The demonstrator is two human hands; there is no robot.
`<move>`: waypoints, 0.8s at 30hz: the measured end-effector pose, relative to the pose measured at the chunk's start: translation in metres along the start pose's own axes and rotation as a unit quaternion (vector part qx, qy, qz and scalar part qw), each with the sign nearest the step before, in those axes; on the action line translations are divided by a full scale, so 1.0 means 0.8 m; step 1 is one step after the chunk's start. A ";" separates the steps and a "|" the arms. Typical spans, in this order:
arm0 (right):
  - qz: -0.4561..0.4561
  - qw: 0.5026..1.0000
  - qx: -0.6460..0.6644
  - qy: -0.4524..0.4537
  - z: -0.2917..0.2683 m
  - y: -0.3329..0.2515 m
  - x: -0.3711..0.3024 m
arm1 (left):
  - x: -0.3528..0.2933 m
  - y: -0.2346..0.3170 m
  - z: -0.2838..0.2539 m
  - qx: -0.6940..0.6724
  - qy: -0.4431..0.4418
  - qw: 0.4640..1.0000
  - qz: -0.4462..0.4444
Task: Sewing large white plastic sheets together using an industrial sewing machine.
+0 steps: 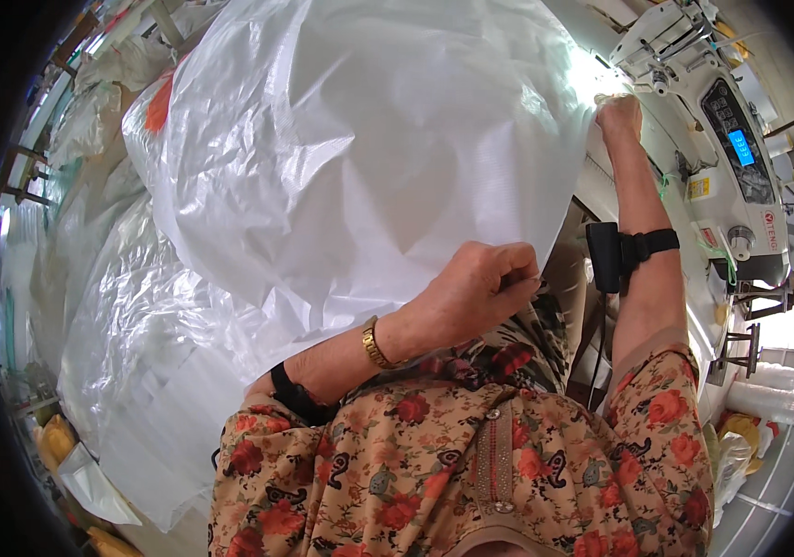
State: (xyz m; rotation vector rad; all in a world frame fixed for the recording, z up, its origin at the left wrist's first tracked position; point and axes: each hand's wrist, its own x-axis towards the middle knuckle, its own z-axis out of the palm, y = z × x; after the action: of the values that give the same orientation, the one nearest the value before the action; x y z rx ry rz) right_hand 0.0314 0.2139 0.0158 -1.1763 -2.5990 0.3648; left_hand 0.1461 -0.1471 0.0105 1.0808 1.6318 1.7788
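Observation:
A large white woven plastic sheet (415, 139) spreads across the work surface before me, creased and shiny. My left hand (490, 290) is closed on the sheet's near right corner, close to my body. Farther off, my right hand (619, 113) is closed at the sheet's right edge, just below the lit needle area of a white sewing machine (740, 158). The fingertips there are partly lost in the lamp's glare, but the sheet's edge runs into them. The sheet's right edge stretches between my two hands.
More clear plastic sheeting (137, 306) is heaped at the left. The machine's head stands along the right, with a lit blue display (741, 147). White thread rolls (768, 390) lie at the lower right, near a tiled floor (787, 464).

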 end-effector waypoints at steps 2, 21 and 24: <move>0.013 1.000 -0.007 0.025 0.003 -0.002 -0.008 | 0.000 -0.001 -0.001 0.004 -0.005 1.000 0.000; -0.063 0.994 -0.079 0.035 0.006 -0.004 -0.025 | -0.003 -0.011 -0.003 0.020 0.003 0.999 0.029; -0.081 0.988 -0.108 0.071 0.008 -0.014 -0.037 | -0.003 -0.015 -0.002 0.026 0.006 0.999 0.039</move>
State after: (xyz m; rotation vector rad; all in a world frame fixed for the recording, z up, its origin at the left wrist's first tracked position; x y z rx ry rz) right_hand 0.0405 0.1834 0.0098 -1.0031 -2.6334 -0.0353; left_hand 0.1442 -0.1484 -0.0017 1.1749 1.6714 1.8040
